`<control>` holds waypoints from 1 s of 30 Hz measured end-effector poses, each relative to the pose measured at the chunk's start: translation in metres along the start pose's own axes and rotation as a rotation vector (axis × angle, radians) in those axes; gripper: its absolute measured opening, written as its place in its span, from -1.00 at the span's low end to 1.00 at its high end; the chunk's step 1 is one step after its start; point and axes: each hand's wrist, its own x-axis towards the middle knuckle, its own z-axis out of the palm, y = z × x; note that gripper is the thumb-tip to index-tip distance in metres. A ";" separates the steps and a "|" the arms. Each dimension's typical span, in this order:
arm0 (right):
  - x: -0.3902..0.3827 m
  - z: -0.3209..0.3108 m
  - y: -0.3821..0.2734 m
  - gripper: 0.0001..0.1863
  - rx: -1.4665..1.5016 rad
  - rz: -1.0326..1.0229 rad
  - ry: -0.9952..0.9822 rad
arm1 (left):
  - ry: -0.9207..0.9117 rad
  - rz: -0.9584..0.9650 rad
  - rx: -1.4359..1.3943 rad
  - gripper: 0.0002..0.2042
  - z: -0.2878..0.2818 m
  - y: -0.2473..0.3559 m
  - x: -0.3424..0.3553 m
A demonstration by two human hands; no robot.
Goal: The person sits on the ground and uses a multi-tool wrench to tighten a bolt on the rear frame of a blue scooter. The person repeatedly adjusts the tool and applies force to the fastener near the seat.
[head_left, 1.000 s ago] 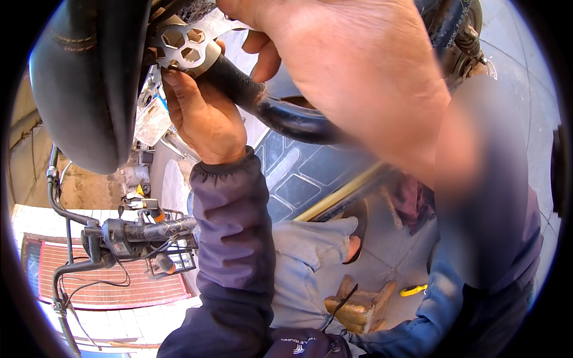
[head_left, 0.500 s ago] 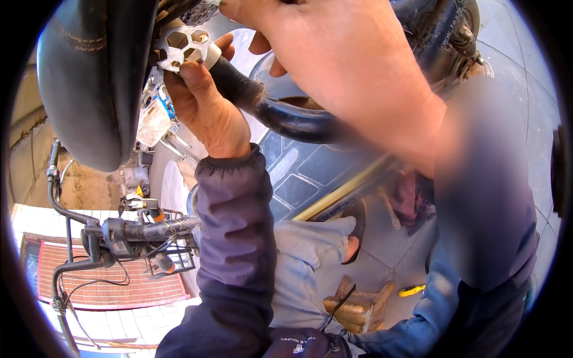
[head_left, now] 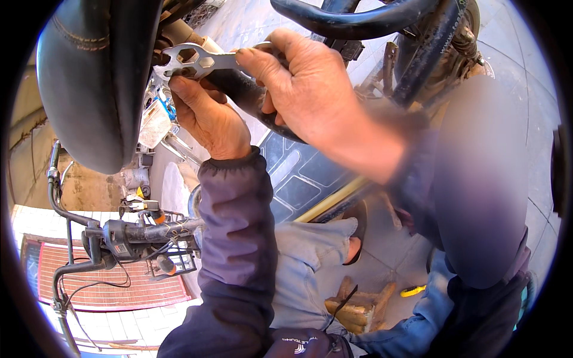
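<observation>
A flat silver multi-hole wrench (head_left: 206,62) with hexagonal cut-outs lies across the area just right of a black padded saddle (head_left: 86,83). My right hand (head_left: 304,80) grips the wrench's right end between thumb and curled fingers. From below, my left hand (head_left: 209,116) pinches the wrench's head, thumb on its face and fingers behind. That head sits against a dark bolt end (head_left: 160,58) beside the saddle. A pale tube collar (head_left: 210,45) shows behind the wrench, joined to a black frame tube (head_left: 242,89). How the wrench fits the bolt is partly hidden.
Handlebars (head_left: 131,231) with cables stand at lower left. A dark footboard (head_left: 298,185) with a yellow edge strip lies below my hands. On the paved floor are a small wooden stool (head_left: 361,307) and a yellow-handled tool (head_left: 412,290). A curved black bar (head_left: 358,21) crosses the top.
My right hand has come down from the top edge, and the wrench's handle has swung clockwise to point right. My left hand stays at the wrench's head, shifted only slightly.
</observation>
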 end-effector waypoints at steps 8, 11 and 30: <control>0.004 -0.001 0.002 -0.73 0.071 -0.011 -0.011 | -0.029 0.009 0.019 -0.38 -0.002 0.008 0.002; 0.004 0.005 0.004 -0.72 0.057 0.034 -0.018 | -0.008 -0.012 -0.050 -0.47 -0.010 0.007 0.002; 0.008 -0.005 -0.005 -0.66 -0.137 -0.119 -0.007 | -0.169 -0.100 -0.300 -0.48 -0.009 0.014 0.008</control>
